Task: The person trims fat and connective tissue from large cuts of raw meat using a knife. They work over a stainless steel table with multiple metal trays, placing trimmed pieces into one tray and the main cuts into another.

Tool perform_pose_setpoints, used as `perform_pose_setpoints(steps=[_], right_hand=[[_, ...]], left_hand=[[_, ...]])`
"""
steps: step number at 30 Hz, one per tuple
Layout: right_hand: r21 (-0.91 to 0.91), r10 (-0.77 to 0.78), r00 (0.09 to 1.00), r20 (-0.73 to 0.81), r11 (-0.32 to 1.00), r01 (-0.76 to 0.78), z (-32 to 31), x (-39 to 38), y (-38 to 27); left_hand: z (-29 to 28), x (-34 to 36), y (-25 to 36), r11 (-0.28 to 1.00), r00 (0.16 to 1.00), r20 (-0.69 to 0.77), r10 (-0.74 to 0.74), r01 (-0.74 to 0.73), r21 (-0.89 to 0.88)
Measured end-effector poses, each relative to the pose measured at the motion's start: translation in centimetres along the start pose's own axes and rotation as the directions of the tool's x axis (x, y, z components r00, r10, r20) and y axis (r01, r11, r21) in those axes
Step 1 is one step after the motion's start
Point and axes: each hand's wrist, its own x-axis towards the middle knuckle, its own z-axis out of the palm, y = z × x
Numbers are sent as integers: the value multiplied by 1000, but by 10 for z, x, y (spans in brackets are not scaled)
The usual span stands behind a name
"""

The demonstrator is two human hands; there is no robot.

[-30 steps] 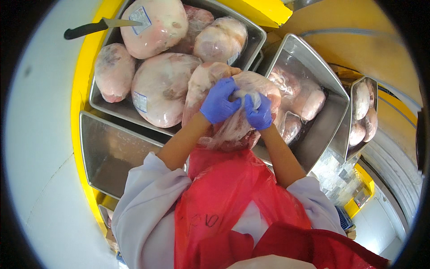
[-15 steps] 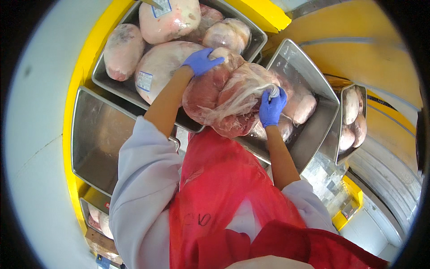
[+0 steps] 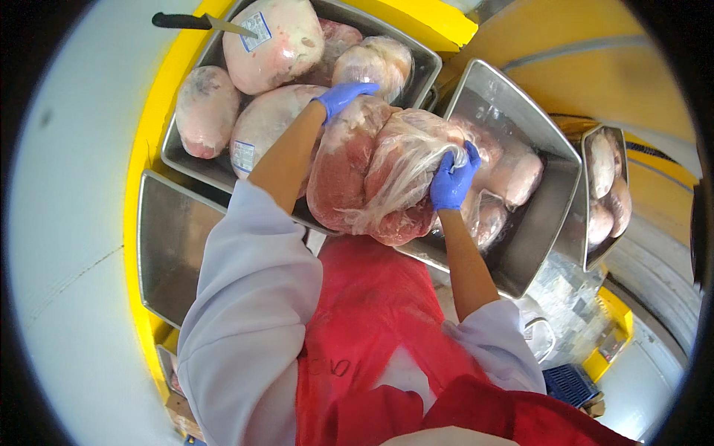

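Note:
A large piece of raw meat in a loose clear plastic bag lies in front of me, across the neighbouring edges of two metal trays. My left hand, in a blue glove, rests on the far left side of the meat, its fingers stretched out. Gathered bag plastic is bunched in my right hand, also blue-gloved, at the right side of the piece. The right fingers are closed round it. What lies under the meat is hidden.
Bagged meat pieces fill the far metal tray; a black-handled knife lies over one. The right tray holds smaller pieces. Another metal tray stands left, and a narrow one with meat far right.
The view has shifted, bringing the whole knife into sight. My left hand's fingers lie closer together on the meat's far side. My right hand keeps hold of the bag plastic.

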Motion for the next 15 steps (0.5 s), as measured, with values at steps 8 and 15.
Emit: perform_pose_setpoints(steps=[8, 15], right_hand=[[203, -28, 967, 253, 979, -25, 24, -15, 61], [216, -57, 944, 325, 976, -15, 51, -25, 59]], left_hand=[[6, -104, -59, 925, 902, -340, 266, -139, 355], [-3, -156, -105, 854, 794, -494, 356, -62, 516]])
